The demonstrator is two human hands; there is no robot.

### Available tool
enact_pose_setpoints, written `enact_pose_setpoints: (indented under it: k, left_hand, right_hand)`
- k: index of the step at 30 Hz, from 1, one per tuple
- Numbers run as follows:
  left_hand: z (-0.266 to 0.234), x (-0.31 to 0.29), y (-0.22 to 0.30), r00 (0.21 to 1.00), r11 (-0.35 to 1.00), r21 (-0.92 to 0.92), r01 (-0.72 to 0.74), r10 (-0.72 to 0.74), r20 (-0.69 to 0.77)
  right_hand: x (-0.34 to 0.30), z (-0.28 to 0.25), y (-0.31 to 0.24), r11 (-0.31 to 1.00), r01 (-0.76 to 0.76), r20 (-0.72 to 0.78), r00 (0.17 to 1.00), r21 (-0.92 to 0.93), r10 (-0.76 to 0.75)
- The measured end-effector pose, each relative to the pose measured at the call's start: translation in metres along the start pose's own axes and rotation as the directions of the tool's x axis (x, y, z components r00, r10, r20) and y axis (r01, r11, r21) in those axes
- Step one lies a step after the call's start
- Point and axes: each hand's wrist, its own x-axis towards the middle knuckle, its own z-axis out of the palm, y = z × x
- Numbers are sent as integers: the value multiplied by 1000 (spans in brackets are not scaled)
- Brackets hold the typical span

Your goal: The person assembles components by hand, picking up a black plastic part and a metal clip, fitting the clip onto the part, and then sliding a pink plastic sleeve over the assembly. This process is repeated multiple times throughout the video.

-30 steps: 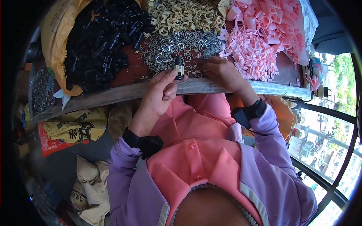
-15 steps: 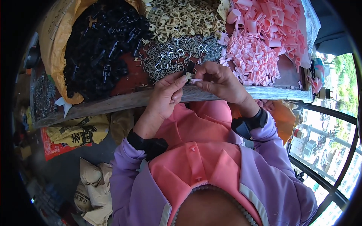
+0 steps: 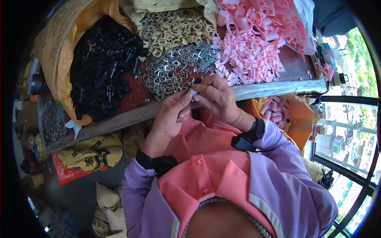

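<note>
Between both hands, a small piece

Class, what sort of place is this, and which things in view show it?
Probably a small assembly workshop: black parts, metal clips and pink pieces lie heaped in bulk on one worktable.

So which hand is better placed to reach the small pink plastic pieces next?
Probably the right hand: it is nearer the heap of small pink plastic pieces; the left hand lies farther left.
</note>
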Motion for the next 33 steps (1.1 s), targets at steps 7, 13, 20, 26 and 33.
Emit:
enact_pose_setpoints:
  k: [7,13,20,26,33]
  left_hand:
    - [3,1,1,1000,995,97,-9,7,22]
    - [-6,18,5,998,989,136,-50,55,-30]
    - [-13,31,11,997,999,34,-8,11,-79]
    - [-12,26,7,998,999,-52,-18,15,-53]
    - [-10,16,7,998,998,-48,-36,34,-43]
  right_hand:
    - [-10,-34,4,991,50,-41,998,-122,-55]
    - [15,-144,98,649,-215,-178,976,-730,122]
    - [25,-215,195,439,-112,14,961,-892,275]
    - [30,-219,192,500,-165,50,920,-850,388]
    - [16,-214,173,650,-234,-27,950,-723,312]
